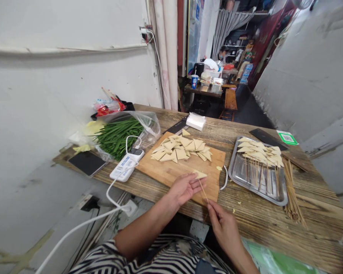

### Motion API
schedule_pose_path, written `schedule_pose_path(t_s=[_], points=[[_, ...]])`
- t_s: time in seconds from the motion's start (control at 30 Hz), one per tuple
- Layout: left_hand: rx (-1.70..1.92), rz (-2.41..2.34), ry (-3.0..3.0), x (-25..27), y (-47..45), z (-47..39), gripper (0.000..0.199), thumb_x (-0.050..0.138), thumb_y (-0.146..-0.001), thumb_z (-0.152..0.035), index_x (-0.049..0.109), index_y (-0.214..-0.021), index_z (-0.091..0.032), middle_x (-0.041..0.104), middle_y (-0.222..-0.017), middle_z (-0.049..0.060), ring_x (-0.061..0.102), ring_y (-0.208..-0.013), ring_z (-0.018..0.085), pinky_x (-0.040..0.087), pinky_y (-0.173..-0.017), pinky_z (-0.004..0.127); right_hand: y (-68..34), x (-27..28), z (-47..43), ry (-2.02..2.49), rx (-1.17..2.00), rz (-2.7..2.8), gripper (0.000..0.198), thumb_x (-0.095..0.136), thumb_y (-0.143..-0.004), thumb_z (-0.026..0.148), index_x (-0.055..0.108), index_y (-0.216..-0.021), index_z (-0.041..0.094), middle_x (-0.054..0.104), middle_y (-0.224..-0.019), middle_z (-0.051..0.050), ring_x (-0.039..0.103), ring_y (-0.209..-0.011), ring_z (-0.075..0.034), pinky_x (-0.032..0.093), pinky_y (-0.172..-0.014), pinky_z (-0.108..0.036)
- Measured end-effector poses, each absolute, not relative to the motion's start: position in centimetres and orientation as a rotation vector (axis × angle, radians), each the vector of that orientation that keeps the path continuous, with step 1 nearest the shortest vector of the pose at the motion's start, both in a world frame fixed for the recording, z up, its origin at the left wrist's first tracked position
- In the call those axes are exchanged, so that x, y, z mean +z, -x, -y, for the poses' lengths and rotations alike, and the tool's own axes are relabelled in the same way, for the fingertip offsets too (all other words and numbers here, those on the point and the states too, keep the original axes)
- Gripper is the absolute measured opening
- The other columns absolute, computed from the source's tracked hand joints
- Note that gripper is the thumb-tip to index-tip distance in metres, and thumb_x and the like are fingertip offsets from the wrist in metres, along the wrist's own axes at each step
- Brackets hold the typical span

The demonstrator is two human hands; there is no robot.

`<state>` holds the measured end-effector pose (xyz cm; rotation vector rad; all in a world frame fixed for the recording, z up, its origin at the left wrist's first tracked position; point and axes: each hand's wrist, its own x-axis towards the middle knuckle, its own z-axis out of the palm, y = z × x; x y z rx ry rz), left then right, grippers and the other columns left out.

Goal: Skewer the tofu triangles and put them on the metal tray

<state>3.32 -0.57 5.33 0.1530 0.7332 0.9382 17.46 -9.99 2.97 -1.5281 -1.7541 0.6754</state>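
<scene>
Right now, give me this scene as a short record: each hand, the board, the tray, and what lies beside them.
left hand: holds one pale triangle over the board
right hand: pinches a thin stick, its far end at that triangle
board: bears a loose pile of triangles
tray: holds triangles on sticks
right of tray: bare sticks
left of board: power strip, greens in a clear bag

One tofu-like triangle slice (pixel 200 174): pale cream, flat, thin, intact, hand-held, long corner toward 3 o'clock. One bamboo skewer (pixel 203 190): thin, straight, light tan, bare along visible shaft, hand-held, slanting from 11 down to 5 o'clock. Its upper end meets the slice at 6 o'clock; can't tell from here if pierced.
</scene>
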Motion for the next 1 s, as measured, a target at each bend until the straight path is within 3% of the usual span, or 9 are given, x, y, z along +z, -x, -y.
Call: schedule_pose_path(t_s=[0.8, 1.0], points=[[0.908, -0.657, -0.223, 5.4, -3.67, 1.21, 0.014, 0.061, -0.069, -0.006, 0.048, -0.071, -0.012, 0.066, -0.085, 0.011, 0.06, -0.094, 0.026, 0.044, -0.086, 0.045, -17.66, 3.4, 9.8, 1.479, 0.675, 1.719, 0.035, 0.037, -0.089, 0.035, 0.063, -0.1, 0.015, 0.068, -0.092, -0.01, 0.065, -0.079, -0.019, 0.052, -0.068, -0.026], [0.919, -0.657, -0.281, 5.84, -4.06, 1.5, 0.014, 0.059, -0.075, -0.023, 0.052, -0.081, -0.013, 0.064, -0.092, 0.013, 0.059, -0.094, 0.025, 0.045, -0.083, 0.047, -17.53, 3.9, 9.85, 1.45, 0.667, 1.702, 0.035, 0.037, -0.089, 0.035, 0.064, -0.099, 0.015, 0.068, -0.093, -0.01, 0.065, -0.083, -0.02, 0.052, -0.071, -0.027]])
